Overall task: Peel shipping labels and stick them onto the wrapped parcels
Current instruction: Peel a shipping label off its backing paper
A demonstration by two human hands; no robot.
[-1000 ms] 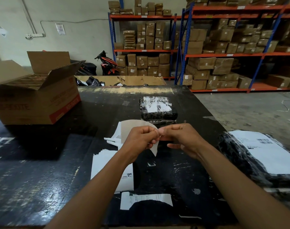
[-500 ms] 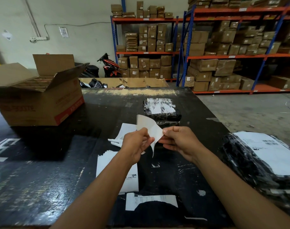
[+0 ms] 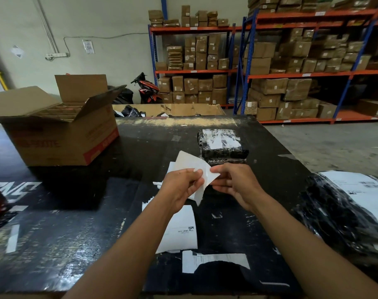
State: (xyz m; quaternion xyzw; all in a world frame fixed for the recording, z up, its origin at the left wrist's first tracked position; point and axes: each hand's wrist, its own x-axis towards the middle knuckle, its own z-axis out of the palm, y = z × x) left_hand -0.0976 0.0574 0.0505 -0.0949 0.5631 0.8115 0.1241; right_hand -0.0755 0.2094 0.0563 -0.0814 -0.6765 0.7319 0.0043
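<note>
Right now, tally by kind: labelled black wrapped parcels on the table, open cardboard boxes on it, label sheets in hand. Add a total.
Black plastic-wrapped parcels with white labels: 2, the centre parcel and the right-edge parcel
Cardboard boxes: 1, the open brown cardboard box
Label sheets in hand: 1, the white label sheet pinched by the left hand and right hand
Total: 4

The light is dim, flat and indoor. White glare streaks the glossy black table (image 3: 76, 244) at 7 to 8 o'clock. The box (image 3: 61, 137) at 9 o'clock casts a heavy shadow toward 6. Wide-angle distortion bows the shelves (image 3: 313, 72) at 2 o'clock. The edges go soft, and the parcel (image 3: 334, 212) at 4 o'clock looks smeared.
</note>
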